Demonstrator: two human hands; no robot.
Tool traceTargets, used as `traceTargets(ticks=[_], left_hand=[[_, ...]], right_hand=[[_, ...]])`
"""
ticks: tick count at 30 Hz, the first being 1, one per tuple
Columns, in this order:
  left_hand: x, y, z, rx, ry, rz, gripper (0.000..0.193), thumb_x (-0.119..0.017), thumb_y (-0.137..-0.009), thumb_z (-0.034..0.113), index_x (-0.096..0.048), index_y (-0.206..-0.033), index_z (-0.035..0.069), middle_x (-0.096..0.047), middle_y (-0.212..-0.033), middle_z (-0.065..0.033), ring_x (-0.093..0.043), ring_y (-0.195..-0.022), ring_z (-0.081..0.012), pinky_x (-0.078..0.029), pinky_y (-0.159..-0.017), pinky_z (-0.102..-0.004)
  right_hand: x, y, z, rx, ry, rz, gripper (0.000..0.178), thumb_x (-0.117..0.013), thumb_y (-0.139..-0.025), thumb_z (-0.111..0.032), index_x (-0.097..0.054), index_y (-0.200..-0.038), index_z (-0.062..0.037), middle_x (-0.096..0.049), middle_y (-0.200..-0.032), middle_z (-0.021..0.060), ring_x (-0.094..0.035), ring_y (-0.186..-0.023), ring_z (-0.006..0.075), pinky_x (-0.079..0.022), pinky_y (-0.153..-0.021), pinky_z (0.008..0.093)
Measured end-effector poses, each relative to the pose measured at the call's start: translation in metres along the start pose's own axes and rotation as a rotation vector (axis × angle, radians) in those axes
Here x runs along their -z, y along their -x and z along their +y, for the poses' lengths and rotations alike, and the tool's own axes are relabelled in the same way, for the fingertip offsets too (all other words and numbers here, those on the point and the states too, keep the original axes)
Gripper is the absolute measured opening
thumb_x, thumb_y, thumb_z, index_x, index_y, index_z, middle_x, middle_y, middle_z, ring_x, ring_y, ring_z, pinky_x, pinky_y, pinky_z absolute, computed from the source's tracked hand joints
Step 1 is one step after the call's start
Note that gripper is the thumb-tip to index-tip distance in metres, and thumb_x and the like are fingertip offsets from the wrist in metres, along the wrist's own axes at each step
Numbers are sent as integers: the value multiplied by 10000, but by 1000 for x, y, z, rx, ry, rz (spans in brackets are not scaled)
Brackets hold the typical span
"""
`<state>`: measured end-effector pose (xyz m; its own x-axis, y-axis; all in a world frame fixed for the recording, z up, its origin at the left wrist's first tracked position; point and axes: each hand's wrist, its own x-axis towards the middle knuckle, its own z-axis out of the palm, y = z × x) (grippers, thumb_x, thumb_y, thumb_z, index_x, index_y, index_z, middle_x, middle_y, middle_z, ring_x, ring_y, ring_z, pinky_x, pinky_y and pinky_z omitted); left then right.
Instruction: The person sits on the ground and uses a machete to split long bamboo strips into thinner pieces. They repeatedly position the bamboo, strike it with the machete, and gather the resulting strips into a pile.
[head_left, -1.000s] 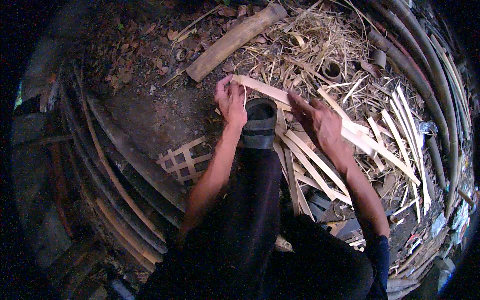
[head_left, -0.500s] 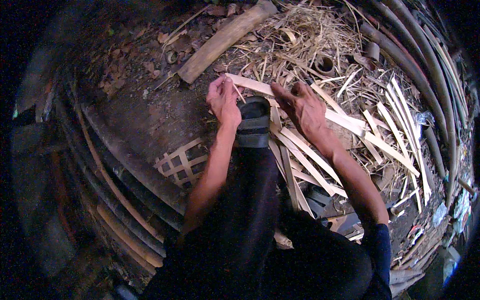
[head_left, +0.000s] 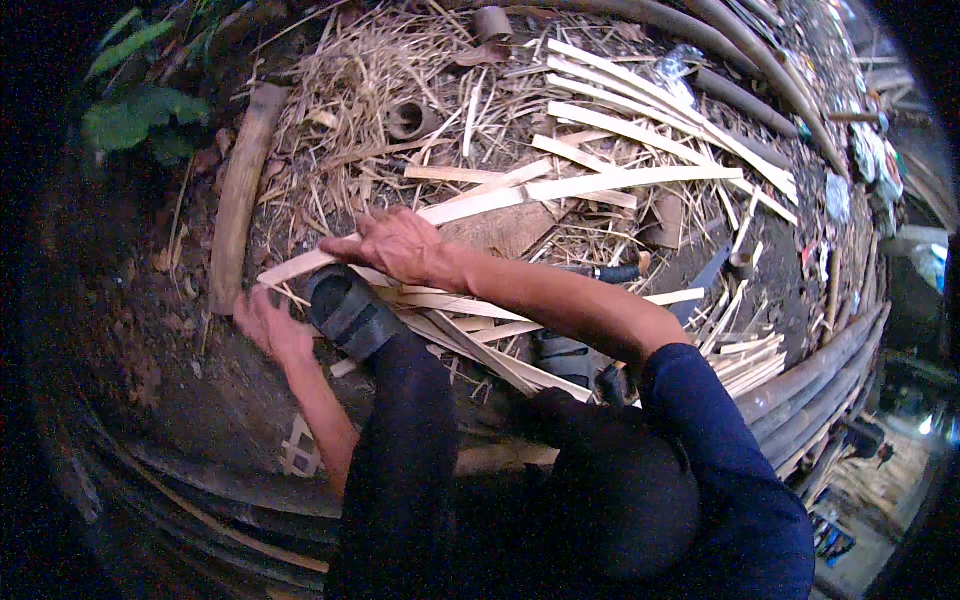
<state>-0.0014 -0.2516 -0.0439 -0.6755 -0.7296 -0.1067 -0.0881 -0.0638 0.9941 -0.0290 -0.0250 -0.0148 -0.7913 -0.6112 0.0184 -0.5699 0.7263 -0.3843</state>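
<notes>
A long pale bamboo strip (head_left: 630,180) stretches from the left end, above my sandalled foot, far to the right. My right hand (head_left: 395,245) is closed round it from above, a short way from that end. At the end itself is my left hand (head_left: 270,325), slightly blurred, its fingertips pinched at the strip's tip. A thin sliver (head_left: 290,294) sticks out beside those fingers. The black sandal (head_left: 347,310) on my foot sits just under the strip. More split strips (head_left: 480,305) lie below my right forearm.
A thick log (head_left: 245,195) lies at the left. Straw-like shavings (head_left: 340,90) and hollow bamboo pieces (head_left: 412,121) cover the ground beyond. A blade (head_left: 708,280) lies at the right, near a dark handle (head_left: 615,272). A woven lattice piece (head_left: 300,450) shows by my left forearm. Long poles (head_left: 810,370) edge the right.
The view has swung to the right, so log, strips and foot appear further left. My right hand stays on the strip, and my left hand remains at its end, now lower beside it.
</notes>
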Motion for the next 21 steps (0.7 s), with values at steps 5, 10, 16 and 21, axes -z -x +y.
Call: traceTargets(ticks=[5, 10, 16, 21], left_hand=[[-42, 28, 121, -498, -245, -415, 383, -575, -898, 157, -476, -1231, -3, -529, -1212, -152, -519, -1128, -256, -390, -977, -347], [-141, 128, 192, -1035, -581, -1488, 508, -628, -860, 310, -507, -1207, -40, -590, -1145, -189, -569, -1070, -245, -440, -923, -338], [-181, 185, 218, -345, -682, -2046, 420, -563, -908, 416, -558, -972, 2, -594, -888, -76, -557, -845, -153, -461, -767, -302], [-177, 234, 230, -528, -560, -2050, 372, -577, -909, 384, -511, -934, 19, -506, -764, -42, -510, -752, -178, -437, -698, -330]], right_hand=[[24, 8, -23, 29, 5, 46, 416, -402, -909, -151, -455, -1308, -254, -565, -925, 182, -622, -871, 322, -518, -714, 419], [13, 16, -26, 229, -234, 725, 262, -471, -867, -142, -595, -1085, -67, -611, -997, 126, -573, -943, 296, -452, -829, 428], [74, 44, -49, 76, -591, 364, 232, -505, -874, -190, -609, -1070, -122, -585, -1077, 125, -535, -1044, 276, -416, -909, 416], [14, 53, -19, 42, -482, 616, 319, -477, -901, -209, -522, -1213, -159, -500, -1246, 79, -438, -1183, 227, -320, -1037, 401]])
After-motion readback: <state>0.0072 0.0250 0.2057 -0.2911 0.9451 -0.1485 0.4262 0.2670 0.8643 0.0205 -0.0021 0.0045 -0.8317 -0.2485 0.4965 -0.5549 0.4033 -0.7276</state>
